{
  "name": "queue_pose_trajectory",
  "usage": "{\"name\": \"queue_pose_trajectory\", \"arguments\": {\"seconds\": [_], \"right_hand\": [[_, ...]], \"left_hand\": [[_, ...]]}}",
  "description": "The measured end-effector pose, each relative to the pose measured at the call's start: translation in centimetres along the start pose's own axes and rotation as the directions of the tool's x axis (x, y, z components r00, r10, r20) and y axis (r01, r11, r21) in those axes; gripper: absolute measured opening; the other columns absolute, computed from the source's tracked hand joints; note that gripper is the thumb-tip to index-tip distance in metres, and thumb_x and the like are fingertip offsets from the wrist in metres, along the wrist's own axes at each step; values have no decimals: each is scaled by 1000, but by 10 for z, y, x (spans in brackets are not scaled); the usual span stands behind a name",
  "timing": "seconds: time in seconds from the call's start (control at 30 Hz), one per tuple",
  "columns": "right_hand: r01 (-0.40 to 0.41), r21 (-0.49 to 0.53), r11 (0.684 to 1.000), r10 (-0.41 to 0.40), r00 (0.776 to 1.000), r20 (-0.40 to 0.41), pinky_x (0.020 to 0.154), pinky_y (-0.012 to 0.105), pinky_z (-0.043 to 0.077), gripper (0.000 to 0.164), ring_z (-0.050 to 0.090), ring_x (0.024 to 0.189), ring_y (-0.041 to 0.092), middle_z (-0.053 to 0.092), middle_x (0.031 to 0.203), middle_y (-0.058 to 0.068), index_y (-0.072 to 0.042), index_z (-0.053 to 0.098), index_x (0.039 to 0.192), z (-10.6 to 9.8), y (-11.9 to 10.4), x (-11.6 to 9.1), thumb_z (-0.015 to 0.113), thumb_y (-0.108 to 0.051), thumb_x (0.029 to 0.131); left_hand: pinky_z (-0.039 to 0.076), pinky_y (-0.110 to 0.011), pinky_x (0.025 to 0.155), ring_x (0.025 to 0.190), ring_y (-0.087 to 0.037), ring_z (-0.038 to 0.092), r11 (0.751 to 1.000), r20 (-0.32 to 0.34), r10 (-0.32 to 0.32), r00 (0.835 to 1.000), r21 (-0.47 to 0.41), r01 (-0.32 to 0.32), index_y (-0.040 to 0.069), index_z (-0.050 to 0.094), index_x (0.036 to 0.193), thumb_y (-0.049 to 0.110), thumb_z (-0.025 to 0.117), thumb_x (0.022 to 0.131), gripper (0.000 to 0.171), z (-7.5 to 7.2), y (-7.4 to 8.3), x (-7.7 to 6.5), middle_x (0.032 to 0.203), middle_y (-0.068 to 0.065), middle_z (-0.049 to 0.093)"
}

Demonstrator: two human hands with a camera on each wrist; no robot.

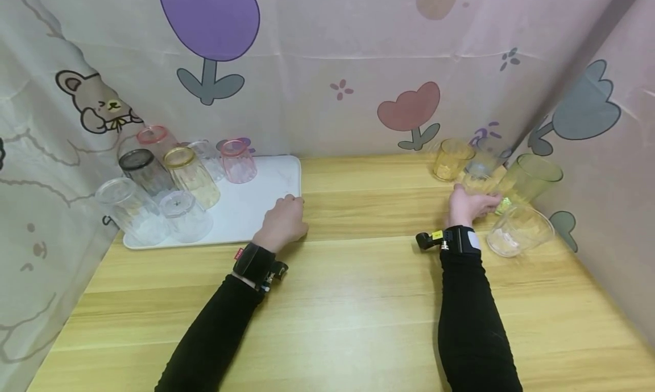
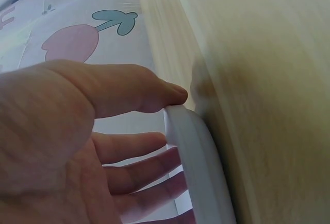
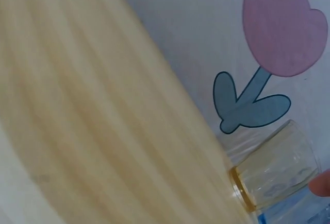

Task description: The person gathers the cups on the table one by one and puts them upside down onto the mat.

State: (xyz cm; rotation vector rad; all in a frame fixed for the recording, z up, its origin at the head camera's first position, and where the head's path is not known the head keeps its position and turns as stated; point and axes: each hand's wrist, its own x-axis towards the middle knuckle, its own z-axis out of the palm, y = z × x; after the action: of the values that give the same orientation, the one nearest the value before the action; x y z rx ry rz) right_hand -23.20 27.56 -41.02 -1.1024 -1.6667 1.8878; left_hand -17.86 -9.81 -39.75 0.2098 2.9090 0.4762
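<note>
My left hand (image 1: 284,223) grips the right edge of a white tray (image 1: 245,213). In the left wrist view the thumb (image 2: 147,90) presses on the tray's rim (image 2: 198,167), with the other fingers on its far side. My right hand (image 1: 469,205) is among glasses at the table's right, fingers spread and pointing right. An amber glass (image 1: 453,160) and a clear glass (image 1: 486,159) stand beyond it, a yellow-green glass (image 1: 529,178) to its right. In the right wrist view one fingertip (image 3: 320,184) shows beside the amber glass (image 3: 278,172); contact is unclear.
Several glasses crowd the tray's left half, among them a pink glass (image 1: 238,161), a dark-rimmed glass (image 1: 147,170) and a gold-rimmed glass (image 1: 191,178). A clear glass (image 1: 519,231) leans nearest me at the right. A patterned curtain (image 1: 317,119) borders the wooden table (image 1: 368,301).
</note>
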Motion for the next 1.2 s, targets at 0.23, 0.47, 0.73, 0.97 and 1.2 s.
{"name": "queue_pose_trajectory", "arguments": {"seconds": [0.23, 0.47, 0.73, 0.97, 1.2], "right_hand": [[50, 167, 985, -60, 997, 56, 120, 14, 21, 91, 3, 151, 4, -2, 163, -11, -30, -2, 154, 3, -9, -12, 64, -14, 93], [106, 267, 958, -141, 983, 117, 119, 17, 27, 87, 13, 149, 7, 10, 156, -7, -25, 6, 151, 10, -24, -27, 67, -17, 91], [100, 309, 946, -187, 946, 264, 114, 24, 35, 77, 34, 137, 12, 29, 141, -2, -19, 22, 144, 23, -37, -52, 71, -38, 88], [119, 395, 911, -290, 865, 409, 100, 30, 50, 50, 52, 110, 15, 45, 130, 2, -12, 41, 123, 42, -40, -76, 67, -39, 91], [97, 357, 929, -293, 781, 552, 104, 33, 51, 53, 57, 94, 15, 50, 122, 5, -8, 47, 125, 55, -37, -98, 68, -41, 90]], "left_hand": [[55, -49, 89, 119, -34, 53, 1000, 6, -7, 1000, -5, 7, 3, 53, 136, 18, 67, 82, 57, -1, 0, 0, 129, -16, 55], [55, -50, 89, 117, -34, 56, 999, -15, -10, 1000, -39, 9, 3, 54, 133, 20, 67, 81, 56, -4, 0, -1, 127, -15, 57], [55, -51, 90, 120, -34, 57, 994, -70, -18, 997, -107, 10, 4, 48, 139, 30, 64, 85, 62, -4, -1, 0, 134, -16, 54], [52, -49, 97, 130, -33, 48, 978, -242, 23, 970, -195, -72, 7, 42, 143, 32, 62, 89, 63, -7, 2, 1, 148, -14, 43], [51, -45, 99, 137, -27, 44, 932, -454, 154, 877, -227, -281, 11, 42, 143, 29, 63, 91, 59, -6, 2, 2, 150, -9, 40]]}}
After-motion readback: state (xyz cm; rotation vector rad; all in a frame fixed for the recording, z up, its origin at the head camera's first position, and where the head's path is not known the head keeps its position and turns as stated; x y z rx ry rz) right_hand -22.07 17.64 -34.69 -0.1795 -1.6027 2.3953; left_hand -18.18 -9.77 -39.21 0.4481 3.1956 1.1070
